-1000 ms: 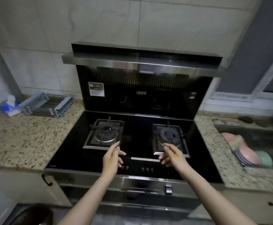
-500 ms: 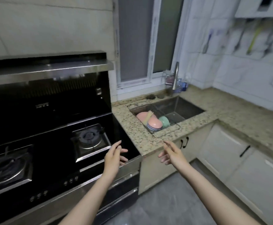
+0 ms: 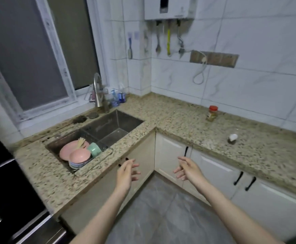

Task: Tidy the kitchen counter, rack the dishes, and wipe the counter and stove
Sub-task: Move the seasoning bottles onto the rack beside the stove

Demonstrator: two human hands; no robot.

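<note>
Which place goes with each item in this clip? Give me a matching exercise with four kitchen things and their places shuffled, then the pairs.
Things:
1. red-lidded glass spice jar
2. stack of pink plastic plates
3. curved steel faucet
4. yellow-handled hanging utensil

Places:
A. on the tiled wall under the white box
B. in the wire basket in the sink's left part
C. on the granite counter by the right wall
D. behind the sink, by the window

Pairs: 1-C, 2-B, 3-D, 4-A
</note>
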